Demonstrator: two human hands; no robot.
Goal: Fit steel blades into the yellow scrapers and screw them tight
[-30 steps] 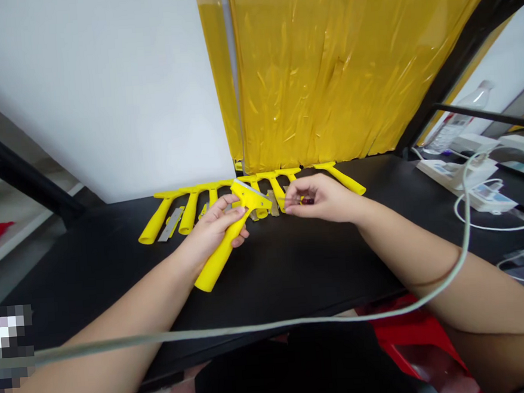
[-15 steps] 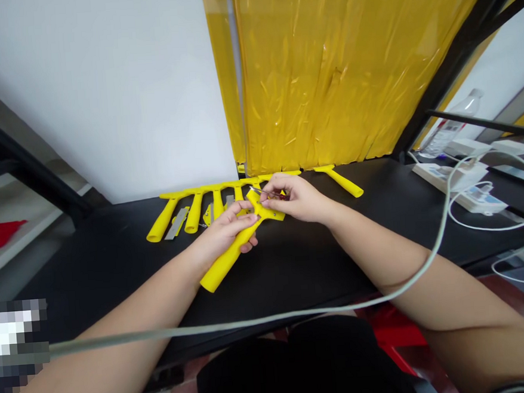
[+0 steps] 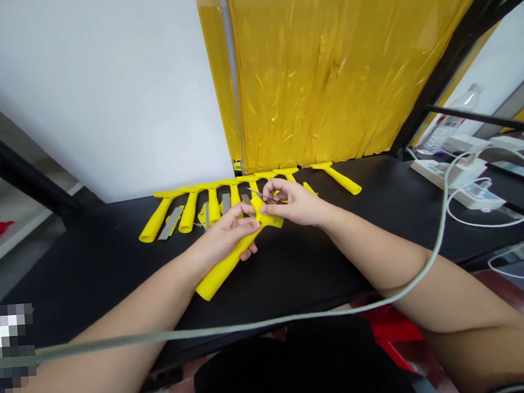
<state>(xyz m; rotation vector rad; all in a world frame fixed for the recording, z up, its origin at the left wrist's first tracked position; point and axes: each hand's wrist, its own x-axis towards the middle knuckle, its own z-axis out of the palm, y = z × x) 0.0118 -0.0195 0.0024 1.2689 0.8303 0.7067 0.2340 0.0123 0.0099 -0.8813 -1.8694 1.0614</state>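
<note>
My left hand is closed around a yellow scraper handle, a hollow-ended grip with a wide head, tilted with its head up and to the right. At that head, my right hand has its thumb and fingertips pressed together. Between them is a thin screwdriver with a metal shaft and a dark red grip, its tip pointing left. The right thumb and fingers touch the scraper's head, partly hiding it. A small screw shows on the head's right side.
Several similar yellow handles stand in a row along the board, with yellow pieces bearing metal plates between them. One handle lies apart at right. A white cable crosses over my arms. Power strips and a bottle are at right.
The view has shifted slightly. The screwdriver's shaft has swung up off the scraper's head, and my right fingers have curled more. My left hand keeps its grip.
</note>
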